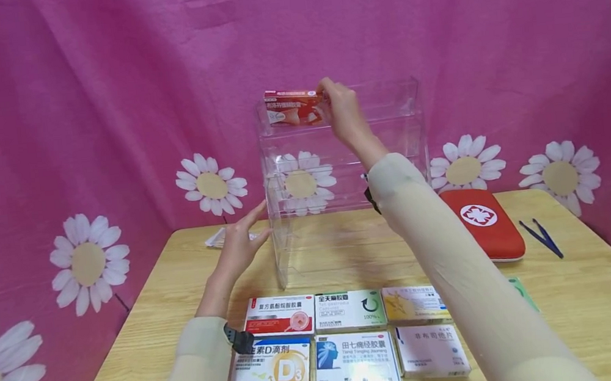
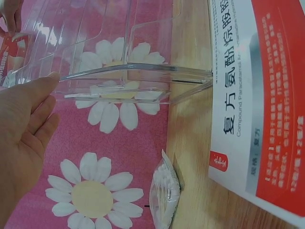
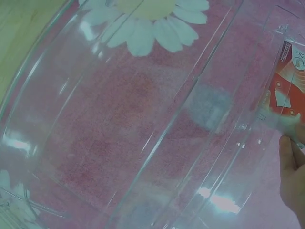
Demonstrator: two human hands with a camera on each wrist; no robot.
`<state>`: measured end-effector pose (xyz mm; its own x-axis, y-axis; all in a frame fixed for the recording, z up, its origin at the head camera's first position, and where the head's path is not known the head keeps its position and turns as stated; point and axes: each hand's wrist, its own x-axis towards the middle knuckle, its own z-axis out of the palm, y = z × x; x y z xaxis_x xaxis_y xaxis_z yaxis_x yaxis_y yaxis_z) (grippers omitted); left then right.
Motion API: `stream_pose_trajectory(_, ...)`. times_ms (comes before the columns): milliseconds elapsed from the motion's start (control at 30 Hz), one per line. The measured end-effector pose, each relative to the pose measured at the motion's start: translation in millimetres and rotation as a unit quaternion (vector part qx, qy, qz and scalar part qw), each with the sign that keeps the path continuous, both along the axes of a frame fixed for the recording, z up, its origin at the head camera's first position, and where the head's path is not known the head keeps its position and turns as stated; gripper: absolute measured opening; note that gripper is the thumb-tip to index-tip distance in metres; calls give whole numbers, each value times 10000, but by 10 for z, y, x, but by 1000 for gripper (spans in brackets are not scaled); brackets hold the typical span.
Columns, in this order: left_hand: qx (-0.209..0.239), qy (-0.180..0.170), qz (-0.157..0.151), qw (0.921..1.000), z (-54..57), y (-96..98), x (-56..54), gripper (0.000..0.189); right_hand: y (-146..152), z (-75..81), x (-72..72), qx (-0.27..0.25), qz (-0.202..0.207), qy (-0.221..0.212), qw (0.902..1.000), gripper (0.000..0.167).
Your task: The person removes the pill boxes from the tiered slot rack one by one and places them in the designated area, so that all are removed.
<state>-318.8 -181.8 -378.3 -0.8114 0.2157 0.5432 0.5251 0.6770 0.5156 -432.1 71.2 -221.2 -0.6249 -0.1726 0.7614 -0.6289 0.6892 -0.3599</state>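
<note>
At the left end of the top tier of a clear plastic tiered rack [image 1: 389, 139] is a red medicine box [image 1: 289, 109], its printed front facing me. My right hand [image 1: 346, 113] pinches that box by its right end; the right wrist view also shows the red box [image 3: 286, 90] beside the fingers. Lower down, my left hand [image 1: 238, 246] is at the rack's left side, fingers stretched out. In the left wrist view a fingertip of the left hand [image 2: 24, 129] meets the rack's edge [image 2: 138, 67].
Two rows of medicine boxes, among them a vitamin D box [image 1: 273, 368] and a red-and-white box [image 1: 281, 315], lie before the rack. To the right are a red zip case [image 1: 486, 228] and blue tweezers [image 1: 545, 240]. A packet of cotton swabs [image 2: 164, 195] lies behind the left hand.
</note>
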Motion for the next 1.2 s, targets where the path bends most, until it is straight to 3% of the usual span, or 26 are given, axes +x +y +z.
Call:
stream_pose_trajectory(167,0,5,-83,10000,-16,26,-14,59,80,13,18,-162,-198,121,9996,13)
stream_pose_trajectory(500,-1,113,-77,9999,-17,53,-26,59,205,66,41,-452,-178,159,9987,16)
stream_pose_trajectory(667,11,39,-94,9999,-26,71,-46,59,316,59,52,-675,-230,398,9967,16)
stream_pose_trajectory(967,-17,-130,-102,9999,-49,94,-63,60,591,72,200,-1300,-11,362,9909,21)
stream_pose_trajectory(1200,26,51,-116,9999,-52,78,-89,60,741,62,354,-1434,-141,157,9894,23)
